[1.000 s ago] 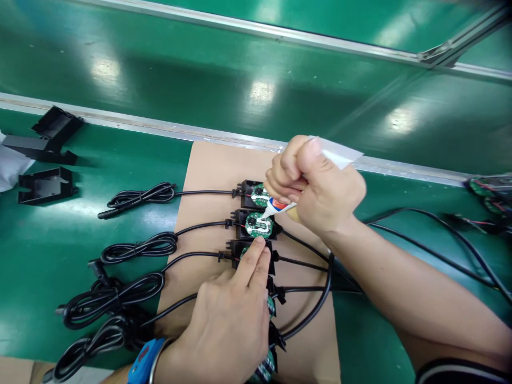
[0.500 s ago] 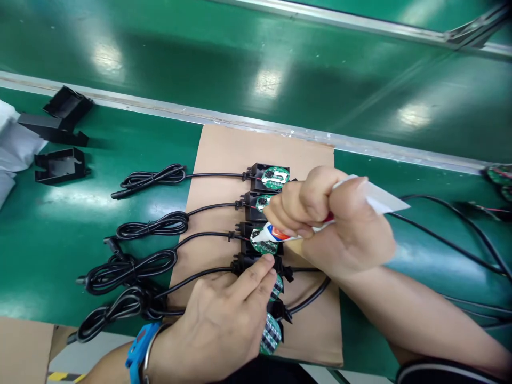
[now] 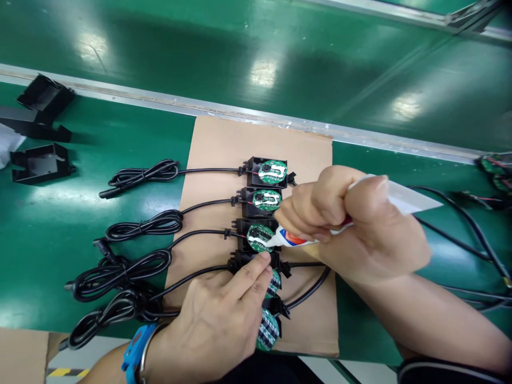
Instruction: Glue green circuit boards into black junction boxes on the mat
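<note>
Near: left hand point(image 3: 216, 320) flat, fingers not gripping, pinning the fourth black housing point(image 3: 239, 262). Right hand point(image 3: 360, 229) clamped on glue tube point(image 3: 292, 238), nozzle at third circuit board point(image 3: 259, 236). I'd say: squeeze lightly, tip low, housing held down. All on cardboard sheet point(image 3: 224, 149), green belt point(image 3: 240, 69), metal rail point(image 3: 120, 96) beyond.

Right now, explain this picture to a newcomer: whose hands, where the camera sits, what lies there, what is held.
A person's two bare hands, filmed from a camera on their own head, looking down. The right hand grips a glue tube, nozzle at a round green circuit board. The left hand presses a black housing beside it. Such units, with coiled black cables, lie in a row on a cardboard sheet on a green bench.
</note>
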`<state>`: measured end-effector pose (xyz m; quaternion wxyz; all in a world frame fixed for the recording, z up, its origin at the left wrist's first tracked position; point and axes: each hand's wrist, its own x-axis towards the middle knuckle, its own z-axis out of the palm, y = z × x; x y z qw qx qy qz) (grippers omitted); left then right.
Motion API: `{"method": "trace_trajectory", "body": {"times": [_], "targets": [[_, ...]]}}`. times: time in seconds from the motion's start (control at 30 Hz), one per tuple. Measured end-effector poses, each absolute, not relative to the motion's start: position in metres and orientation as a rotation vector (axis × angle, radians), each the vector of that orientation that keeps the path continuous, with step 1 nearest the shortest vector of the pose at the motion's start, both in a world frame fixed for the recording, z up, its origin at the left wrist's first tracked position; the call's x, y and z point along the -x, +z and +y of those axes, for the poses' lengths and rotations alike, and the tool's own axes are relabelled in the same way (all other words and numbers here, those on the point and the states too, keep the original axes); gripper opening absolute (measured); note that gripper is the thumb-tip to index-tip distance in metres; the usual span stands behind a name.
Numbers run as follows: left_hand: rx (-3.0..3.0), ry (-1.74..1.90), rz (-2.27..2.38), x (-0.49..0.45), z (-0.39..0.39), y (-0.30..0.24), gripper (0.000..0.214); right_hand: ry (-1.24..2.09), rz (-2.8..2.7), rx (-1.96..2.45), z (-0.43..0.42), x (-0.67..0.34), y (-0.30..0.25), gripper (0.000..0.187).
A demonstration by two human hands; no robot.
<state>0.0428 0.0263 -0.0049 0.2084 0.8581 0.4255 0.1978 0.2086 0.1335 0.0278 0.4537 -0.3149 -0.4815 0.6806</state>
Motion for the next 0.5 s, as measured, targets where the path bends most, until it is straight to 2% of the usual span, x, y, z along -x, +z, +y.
{"method": "trace_trajectory", "body": {"times": [0.5], "targets": [[-2.362, 0.583, 1.157, -0.042, 0.024, -0.010, 0.040, 1.663, -1.189, 0.751, 0.144, -0.215, 0.023, 0.048]]}}
